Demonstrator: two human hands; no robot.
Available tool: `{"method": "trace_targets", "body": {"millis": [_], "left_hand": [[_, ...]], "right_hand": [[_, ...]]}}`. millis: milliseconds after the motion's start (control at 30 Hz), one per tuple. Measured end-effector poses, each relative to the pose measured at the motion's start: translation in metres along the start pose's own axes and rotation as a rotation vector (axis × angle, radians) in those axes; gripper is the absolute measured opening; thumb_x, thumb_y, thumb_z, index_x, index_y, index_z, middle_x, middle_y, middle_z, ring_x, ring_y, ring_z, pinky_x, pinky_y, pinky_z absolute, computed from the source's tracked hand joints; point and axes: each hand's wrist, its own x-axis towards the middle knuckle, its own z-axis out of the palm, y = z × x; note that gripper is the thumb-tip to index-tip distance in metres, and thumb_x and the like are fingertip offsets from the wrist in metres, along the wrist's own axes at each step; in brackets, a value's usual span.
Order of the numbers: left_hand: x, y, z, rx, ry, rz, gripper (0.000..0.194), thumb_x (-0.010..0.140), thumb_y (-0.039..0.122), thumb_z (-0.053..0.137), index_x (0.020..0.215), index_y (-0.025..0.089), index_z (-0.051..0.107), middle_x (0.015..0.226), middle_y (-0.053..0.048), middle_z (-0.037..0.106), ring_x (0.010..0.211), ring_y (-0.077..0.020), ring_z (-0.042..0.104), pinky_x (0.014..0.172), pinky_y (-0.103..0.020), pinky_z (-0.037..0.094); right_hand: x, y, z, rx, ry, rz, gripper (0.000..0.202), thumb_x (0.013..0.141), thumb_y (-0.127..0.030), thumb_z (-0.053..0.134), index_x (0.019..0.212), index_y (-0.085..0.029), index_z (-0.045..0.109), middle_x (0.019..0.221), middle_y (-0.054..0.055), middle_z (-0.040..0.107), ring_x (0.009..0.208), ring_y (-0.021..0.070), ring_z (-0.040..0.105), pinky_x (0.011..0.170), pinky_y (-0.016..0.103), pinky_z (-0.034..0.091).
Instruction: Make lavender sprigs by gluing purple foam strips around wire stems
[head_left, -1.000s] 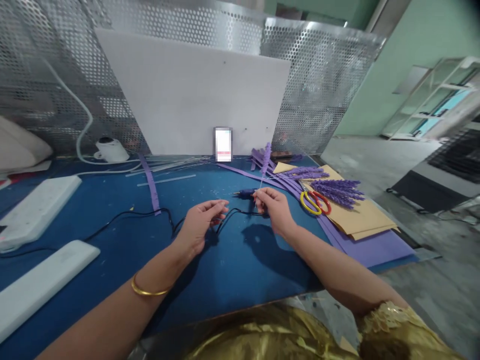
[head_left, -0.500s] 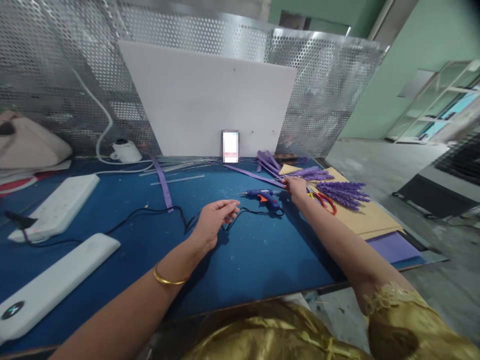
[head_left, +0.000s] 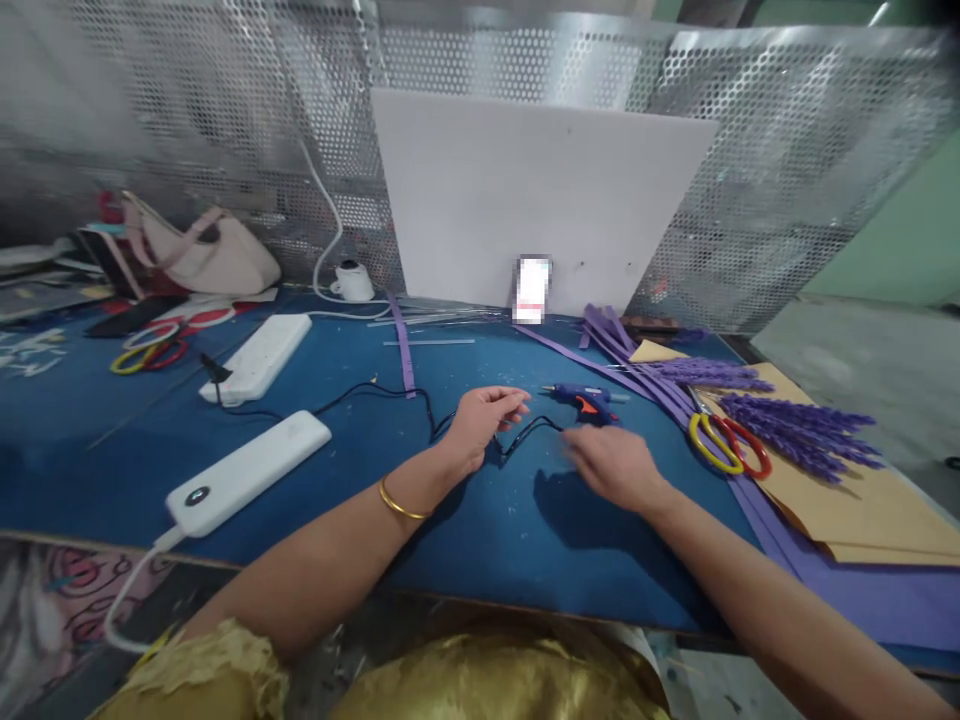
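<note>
My left hand (head_left: 484, 425) is above the blue table with thumb and fingertips pinched together. Whatever may be between those fingertips is too small to make out. Just in front of the glue gun, my right hand (head_left: 616, 466) hovers over the table, its fingertips smeared by motion. The blue glue gun (head_left: 583, 394) with an orange trigger lies on its side between and beyond my hands. Its black cord (head_left: 375, 388) runs behind my left hand. Purple paper strips (head_left: 652, 385) lie to the right of the gun, beside scissors (head_left: 724, 440) with yellow and red handles.
Purple lavender stems (head_left: 802, 430) rest on brown paper (head_left: 885, 510) at the right. A lit phone (head_left: 532, 290) leans against a white board (head_left: 540, 190). On the left are a power bank (head_left: 251, 470), a power strip (head_left: 259, 360), more scissors (head_left: 154, 350) and a handbag (head_left: 214, 250).
My right hand has drawn back from the purple strips, moving left and nearer to me. The left hand keeps its pinch. My view has turned to the left.
</note>
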Motion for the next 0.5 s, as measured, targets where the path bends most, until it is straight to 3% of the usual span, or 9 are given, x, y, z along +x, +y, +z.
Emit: {"method": "trace_targets", "body": {"millis": [67,133,333,433,500], "left_hand": [[0.005,0.001,-0.004,0.021,0.048,0.035,0.022,0.068,0.038,0.079,0.076,0.018,0.078,0.073,-0.006,0.073,0.062,-0.0121,0.060,0.061,-0.024,0.044],[0.013,0.003,-0.009,0.058,0.110,0.078,0.024,0.069,0.040,0.079,0.076,0.017,0.077,0.073,-0.006,0.072,0.064,-0.0123,0.060,0.061,-0.024,0.043],[0.062,0.018,-0.043,0.258,0.409,0.129,0.045,0.078,0.057,0.071,0.063,0.015,0.067,0.069,-0.007,0.069,0.065,-0.0146,0.061,0.062,-0.026,0.046],[0.094,0.027,-0.072,0.432,0.571,0.088,0.033,0.089,0.046,0.066,0.087,0.013,0.072,0.091,-0.010,0.073,0.086,-0.0198,0.067,0.074,-0.029,0.052],[0.113,0.032,-0.092,0.565,0.662,0.033,0.031,0.092,0.038,0.064,0.114,0.016,0.067,0.116,-0.011,0.068,0.102,-0.0234,0.065,0.086,-0.038,0.055]], "right_hand": [[-0.003,-0.018,0.008,-0.064,-0.179,-0.301,0.032,0.103,-0.036,0.045,0.088,-0.018,0.067,0.069,0.005,0.066,0.058,0.0164,0.055,0.060,0.033,0.033],[-0.002,-0.026,0.013,-0.062,-0.253,-0.375,0.033,0.104,-0.036,0.044,0.089,-0.017,0.066,0.071,0.004,0.065,0.058,0.0161,0.055,0.060,0.033,0.033],[0.000,-0.013,0.017,0.086,-0.315,-0.227,0.028,0.104,-0.037,0.045,0.103,-0.017,0.064,0.084,0.006,0.069,0.069,0.0160,0.063,0.060,0.030,0.035],[-0.001,-0.009,0.017,0.072,-0.362,-0.201,0.030,0.105,-0.038,0.043,0.104,-0.016,0.064,0.086,0.005,0.069,0.072,0.0168,0.064,0.062,0.031,0.036],[0.000,-0.010,0.017,0.045,-0.382,-0.199,0.032,0.105,-0.039,0.043,0.102,-0.016,0.064,0.085,0.005,0.069,0.071,0.0174,0.064,0.062,0.031,0.035]]}}
